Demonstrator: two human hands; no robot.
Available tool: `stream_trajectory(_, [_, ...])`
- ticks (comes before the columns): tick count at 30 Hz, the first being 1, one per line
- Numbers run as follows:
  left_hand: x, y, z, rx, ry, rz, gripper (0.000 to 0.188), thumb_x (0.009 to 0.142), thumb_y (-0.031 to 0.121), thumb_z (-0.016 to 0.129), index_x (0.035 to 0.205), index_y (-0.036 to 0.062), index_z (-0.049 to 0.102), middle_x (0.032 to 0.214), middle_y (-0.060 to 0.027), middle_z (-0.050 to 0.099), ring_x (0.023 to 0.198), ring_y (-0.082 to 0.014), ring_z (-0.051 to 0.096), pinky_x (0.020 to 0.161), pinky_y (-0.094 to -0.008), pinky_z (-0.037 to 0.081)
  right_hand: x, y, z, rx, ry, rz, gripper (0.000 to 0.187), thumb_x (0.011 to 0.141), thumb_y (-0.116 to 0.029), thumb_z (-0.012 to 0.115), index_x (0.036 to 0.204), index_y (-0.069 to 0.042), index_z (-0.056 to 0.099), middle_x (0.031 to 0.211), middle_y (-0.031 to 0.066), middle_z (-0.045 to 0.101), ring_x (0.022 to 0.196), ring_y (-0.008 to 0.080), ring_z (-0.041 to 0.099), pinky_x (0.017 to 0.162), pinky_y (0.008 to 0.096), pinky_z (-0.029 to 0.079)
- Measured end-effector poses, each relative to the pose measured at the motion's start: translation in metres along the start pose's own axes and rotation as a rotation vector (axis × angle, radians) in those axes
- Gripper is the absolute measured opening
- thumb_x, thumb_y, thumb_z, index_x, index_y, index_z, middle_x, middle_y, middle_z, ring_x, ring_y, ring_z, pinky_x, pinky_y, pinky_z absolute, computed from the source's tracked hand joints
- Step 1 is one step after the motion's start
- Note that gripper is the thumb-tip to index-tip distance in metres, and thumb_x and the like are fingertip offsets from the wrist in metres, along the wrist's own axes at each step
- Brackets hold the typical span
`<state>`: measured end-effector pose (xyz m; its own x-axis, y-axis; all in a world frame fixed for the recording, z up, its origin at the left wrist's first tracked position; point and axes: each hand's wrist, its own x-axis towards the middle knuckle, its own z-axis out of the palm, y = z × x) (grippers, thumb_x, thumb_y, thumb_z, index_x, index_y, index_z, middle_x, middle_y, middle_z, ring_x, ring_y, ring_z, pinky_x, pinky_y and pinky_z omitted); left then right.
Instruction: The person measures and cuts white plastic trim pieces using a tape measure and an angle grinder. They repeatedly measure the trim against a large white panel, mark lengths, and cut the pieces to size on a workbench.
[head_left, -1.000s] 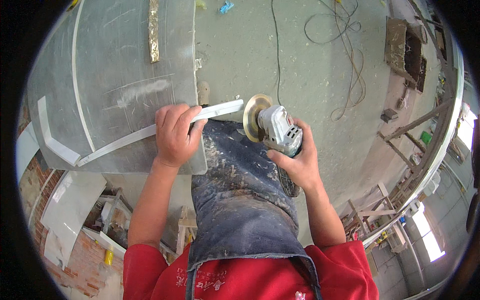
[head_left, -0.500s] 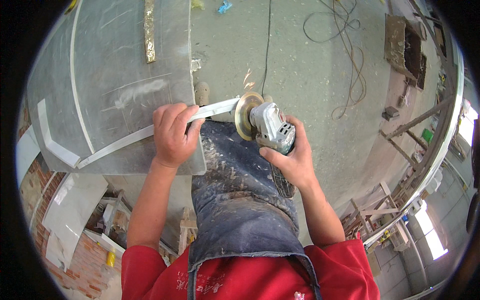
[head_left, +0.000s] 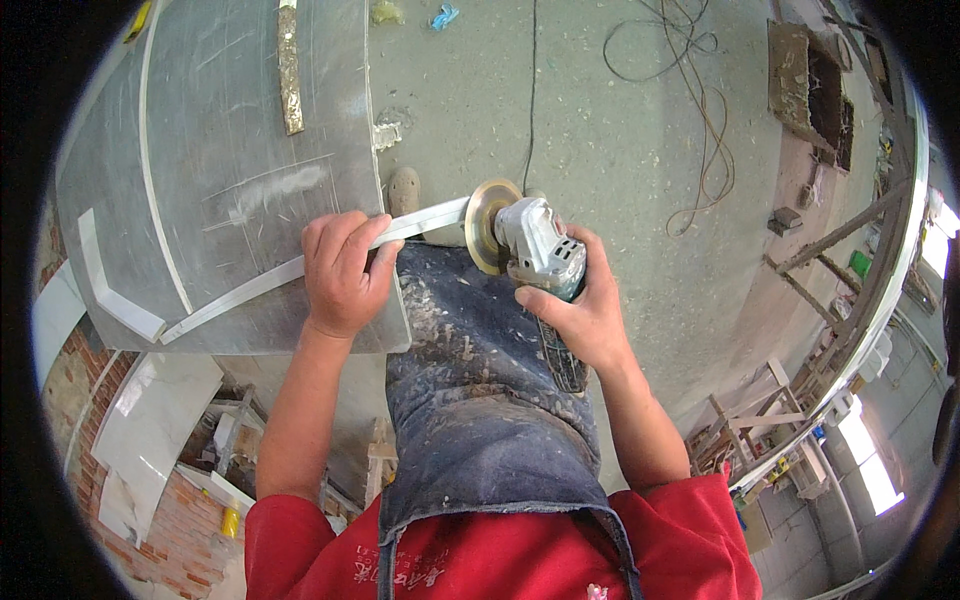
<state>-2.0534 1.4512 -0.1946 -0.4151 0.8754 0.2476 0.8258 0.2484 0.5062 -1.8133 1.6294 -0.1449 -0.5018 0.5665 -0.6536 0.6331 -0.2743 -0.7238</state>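
Observation:
My left hand [head_left: 348, 272] is closed round a long, narrow white strip [head_left: 245, 291], its thumb and fingers pinching it near the table's right edge. The strip's left part lies on the grey table [head_left: 250, 215], and its right end juts past the edge. My right hand [head_left: 585, 300] grips an angle grinder [head_left: 541, 247], grey with a dark body. The grinder's gold-coloured disc [head_left: 490, 226] stands at the strip's right end; whether it touches cannot be made out. Another white strip [head_left: 105, 281], bent at an angle, rests on the table's left side.
A worn flat bar [head_left: 289, 85] lies on the table's far part. A dark cord [head_left: 532, 90] runs over the floor ahead, and a looped cable [head_left: 715, 150] lies to the right. At far right stands a rough open box [head_left: 795, 85]; wooden frames [head_left: 750, 420] are nearer.
The sparks above the disc are gone. The grinder and the strip's right end sit slightly further left in the picture. Both hands keep their grips.

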Motion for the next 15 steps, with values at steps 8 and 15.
stream_trajectory(8, [-0.001,-0.001,-0.002,-0.019,0.006,-0.004,0.040,0.074,0.005,0.084,0.111,0.0073,0.071,0.105,-0.0106,0.064,0.095,-0.0324,0.059,0.086,-0.0443,0.048,0.006,0.004,-0.003,0.380,-0.084,0.266,0.076,0.080,-0.023,0.083,0.142,-0.003,0.043,0.114,0.0160,0.066,0.094,0.0222,0.068,0.081,0.0350,0.056])
stream_trajectory(15, [-0.002,-0.002,-0.001,-0.018,0.027,0.001,0.042,0.074,0.012,0.086,0.112,0.0095,0.070,0.105,-0.0060,0.064,0.094,-0.0286,0.059,0.085,-0.0415,0.045,-0.014,-0.004,-0.019,0.804,-0.327,0.517,0.056,0.087,-0.028,0.073,0.129,0.001,0.050,0.092,0.0188,0.068,0.069,0.0290,0.071,0.059,0.0388,0.062])
